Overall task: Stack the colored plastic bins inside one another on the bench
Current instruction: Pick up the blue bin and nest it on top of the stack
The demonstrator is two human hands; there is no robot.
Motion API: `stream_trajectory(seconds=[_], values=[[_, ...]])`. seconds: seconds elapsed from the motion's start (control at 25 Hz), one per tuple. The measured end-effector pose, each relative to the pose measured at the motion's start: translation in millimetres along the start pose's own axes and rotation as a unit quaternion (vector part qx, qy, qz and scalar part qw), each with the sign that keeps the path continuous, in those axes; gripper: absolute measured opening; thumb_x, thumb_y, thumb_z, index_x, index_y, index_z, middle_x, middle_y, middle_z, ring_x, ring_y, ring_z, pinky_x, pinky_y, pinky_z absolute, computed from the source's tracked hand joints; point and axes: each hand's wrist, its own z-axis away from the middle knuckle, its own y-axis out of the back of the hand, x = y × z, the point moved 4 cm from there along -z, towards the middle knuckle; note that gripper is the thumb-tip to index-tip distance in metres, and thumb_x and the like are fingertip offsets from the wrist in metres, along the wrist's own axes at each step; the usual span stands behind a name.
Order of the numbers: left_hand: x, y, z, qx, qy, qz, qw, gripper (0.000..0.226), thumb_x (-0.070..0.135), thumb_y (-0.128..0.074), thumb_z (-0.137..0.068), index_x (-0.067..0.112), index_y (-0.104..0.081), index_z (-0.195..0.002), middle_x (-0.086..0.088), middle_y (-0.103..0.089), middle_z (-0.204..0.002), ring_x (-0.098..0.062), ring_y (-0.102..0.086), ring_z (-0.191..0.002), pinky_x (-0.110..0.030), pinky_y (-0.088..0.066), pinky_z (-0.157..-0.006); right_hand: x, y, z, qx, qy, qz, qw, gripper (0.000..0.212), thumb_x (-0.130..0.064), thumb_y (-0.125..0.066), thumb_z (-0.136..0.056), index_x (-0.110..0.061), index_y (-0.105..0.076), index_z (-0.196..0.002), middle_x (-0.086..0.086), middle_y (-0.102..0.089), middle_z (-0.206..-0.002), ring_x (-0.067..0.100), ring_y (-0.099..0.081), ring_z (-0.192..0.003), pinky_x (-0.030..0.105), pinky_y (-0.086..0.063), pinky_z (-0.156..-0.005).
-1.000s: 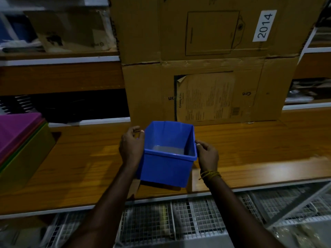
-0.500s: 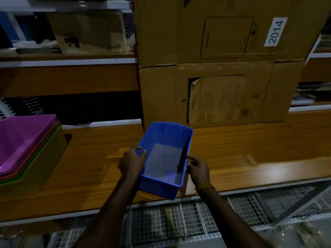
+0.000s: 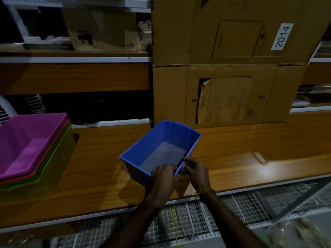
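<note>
Gripping the blue bin's (image 3: 162, 151) near corner, my left hand (image 3: 163, 178) and right hand (image 3: 196, 171) angle it toward the nested stack (image 3: 34, 154) at nine o'clock.

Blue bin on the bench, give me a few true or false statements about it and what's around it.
1. The blue bin has nothing in it. True.
2. Both hands are at the same corner of the bin. True: the left hand and the right hand meet at its near right corner.
3. The blue bin is nested in the stack of bins. False: it is apart from the stack, to its right.
4. The top bin of the stack is green. False: it is pink.
5. The cardboard boxes carry a label reading 2014. True.
</note>
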Motion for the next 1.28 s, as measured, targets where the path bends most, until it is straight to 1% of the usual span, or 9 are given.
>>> stream_trajectory(seconds=[0.2,0.36,0.48,0.64,0.76,0.92,1.0,1.16,1.28], values=[[-58,31,9,0.037,0.015,-0.043,0.998,0.029,0.023,-0.059,-0.084,0.027,-0.073,-0.109,0.002,-0.074,-0.105,-0.021,-0.065,-0.102,-0.035,-0.049,-0.087,-15,-3,-11,0.03,0.044,0.21,0.976,0.027,-0.021,-0.071,-0.083,-0.019,-0.072,-0.11,0.016,-0.059,-0.114,0.032,-0.054,-0.111,0.038,-0.044,-0.093],[-124,56,9,0.088,0.133,-0.023,0.987,0.037,0.005,-0.057,-0.083,0.026,-0.073,-0.109,-0.001,-0.071,-0.114,-0.023,-0.063,-0.108,-0.034,-0.053,-0.089,-23,1,-5,0.101,0.03,0.341,0.934,0.019,-0.03,-0.07,-0.086,-0.024,-0.072,-0.104,0.018,-0.047,-0.138,0.037,-0.043,-0.13,0.047,-0.044,-0.097],[-140,56,8,0.106,0.143,0.032,0.984,0.033,0.002,-0.056,-0.086,0.024,-0.07,-0.106,-0.006,-0.066,-0.116,-0.023,-0.06,-0.108,-0.038,-0.053,-0.09,-25,-8,5,0.074,0.063,0.32,0.942,0.019,-0.024,-0.068,-0.088,-0.016,-0.071,-0.105,0.016,-0.049,-0.136,0.035,-0.047,-0.126,0.044,-0.047,-0.094],[-81,31,15,0.063,0.035,0.082,0.994,0.032,0.021,-0.051,-0.097,0.023,-0.056,-0.128,0.0,-0.052,-0.129,-0.015,-0.05,-0.118,-0.032,-0.045,-0.101,-30,-20,24,0.067,0.11,0.303,0.944,0.017,-0.026,-0.068,-0.087,-0.015,-0.072,-0.1,0.009,-0.062,-0.107,0.027,-0.056,-0.104,0.035,-0.048,-0.078],[-50,5,19,0.042,-0.001,0.044,0.998,0.037,0.034,-0.041,-0.099,0.029,-0.051,-0.134,0.0,-0.047,-0.14,-0.022,-0.042,-0.125,-0.038,-0.04,-0.104,-36,-25,38,0.036,0.166,0.28,0.945,0.018,-0.027,-0.065,-0.087,-0.019,-0.071,-0.102,0.005,-0.068,-0.098,0.025,-0.061,-0.094,0.036,-0.049,-0.076],[-52,1,28,0.071,-0.006,0.008,0.997,0.047,0.052,-0.023,-0.092,0.033,-0.063,-0.108,0.001,-0.052,-0.123,-0.024,-0.045,-0.115,-0.042,-0.043,-0.095,-45,-17,46,0.053,0.176,0.171,0.968,0.021,-0.024,-0.056,-0.091,-0.018,-0.071,-0.103,0.004,-0.076,-0.095,0.022,-0.069,-0.08,0.035,-0.054,-0.065],[-69,1,26,0.083,0.01,0.028,0.996,0.044,0.054,-0.026,-0.09,0.03,-0.062,-0.093,0.002,-0.053,-0.112,-0.023,-0.045,-0.113,-0.041,-0.043,-0.093,-50,-12,44,0.079,0.176,0.144,0.97,0.022,-0.027,-0.053,-0.091,-0.02,-0.071,-0.103,0.002,-0.076,-0.093,0.02,-0.07,-0.077,0.035,-0.054,-0.061],[-106,18,25,0.141,0.047,0.088,0.985,0.007,0.025,-0.061,-0.086,0.019,-0.065,-0.087,-0.005,-0.055,-0.104,-0.027,-0.049,-0.115,-0.038,-0.037,-0.105,-61,-9,25,0.11,0.17,0.141,0.969,0.025,-0.028,-0.053,-0.09,-0.018,-0.071,-0.104,0.004,-0.073,-0.099,0.022,-0.065,-0.091,0.036,-0.053,-0.076],[-125,33,28,0.193,0.098,0.114,0.97,0.026,-0.001,-0.064,-0.08,0.017,-0.068,-0.099,-0.009,-0.054,-0.115,-0.029,-0.05,-0.108,-0.034,-0.044,-0.088,-56,-16,-3,0.078,0.109,0.189,0.973,0.019,-0.022,-0.058,-0.093,-0.02,-0.069,-0.108,0.007,-0.064,-0.111,0.026,-0.057,-0.106,0.045,-0.05,-0.088]])
